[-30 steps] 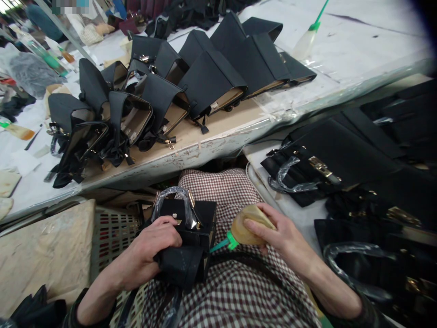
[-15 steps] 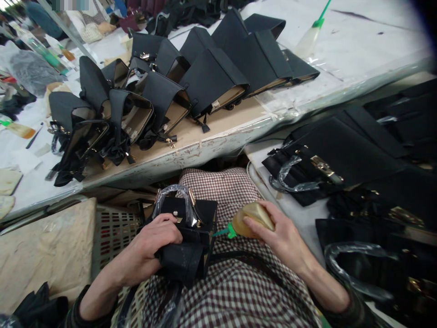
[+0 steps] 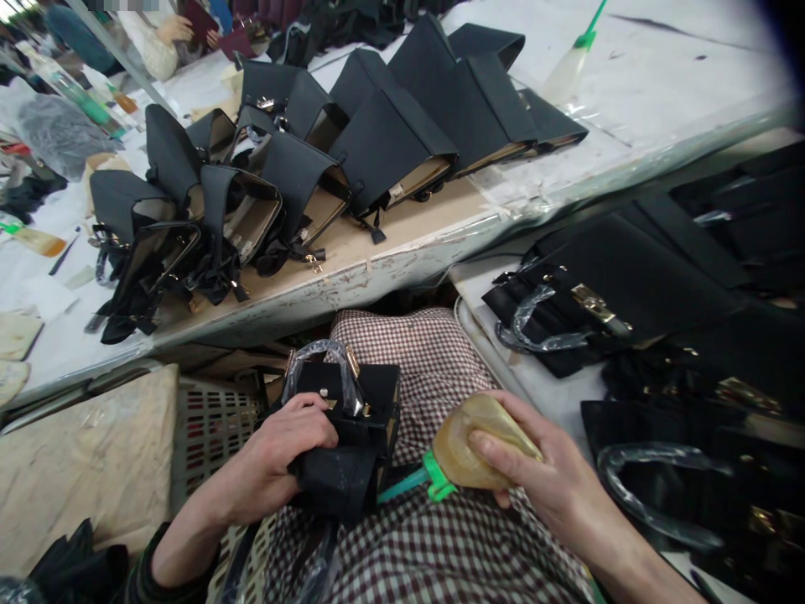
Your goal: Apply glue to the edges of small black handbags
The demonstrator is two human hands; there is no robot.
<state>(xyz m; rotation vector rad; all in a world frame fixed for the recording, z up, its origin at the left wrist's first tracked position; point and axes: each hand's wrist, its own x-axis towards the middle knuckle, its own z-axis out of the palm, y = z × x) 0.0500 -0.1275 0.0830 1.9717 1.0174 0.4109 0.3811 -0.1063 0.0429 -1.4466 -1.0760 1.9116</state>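
On my lap, over a checked apron (image 3: pixel 440 352), lies a small black handbag (image 3: pixel 343 482) with a plastic-wrapped handle (image 3: pixel 322 346). My left hand (image 3: pixel 286 453) is closed on the bag from its left side, fingers curled over the top. In my right hand (image 3: pixel 534 461) is a squeeze bottle (image 3: pixel 471 440) of yellowish glue, tilted, thumb pressed into its side. Its green nozzle (image 3: pixel 406 484) points left, its tip at the right edge of the bag. Whether glue is coming out, I cannot tell.
Several black bag bodies (image 3: pixel 402 143) stand along the white table (image 3: pixel 654 84) ahead, with another glue bottle (image 3: pixel 569 71) behind. More black handbags (image 3: pixel 641 277) lie at right. A plastic crate (image 3: pixel 210 428) and a padded board (image 3: pixel 88 453) are at left. Another person's hand (image 3: pixel 174 29) shows far back.
My right hand has brought the bottle lower and nearer to me, its nozzle sliding down along the bag's right edge. My left hand and the bag have hardly moved.
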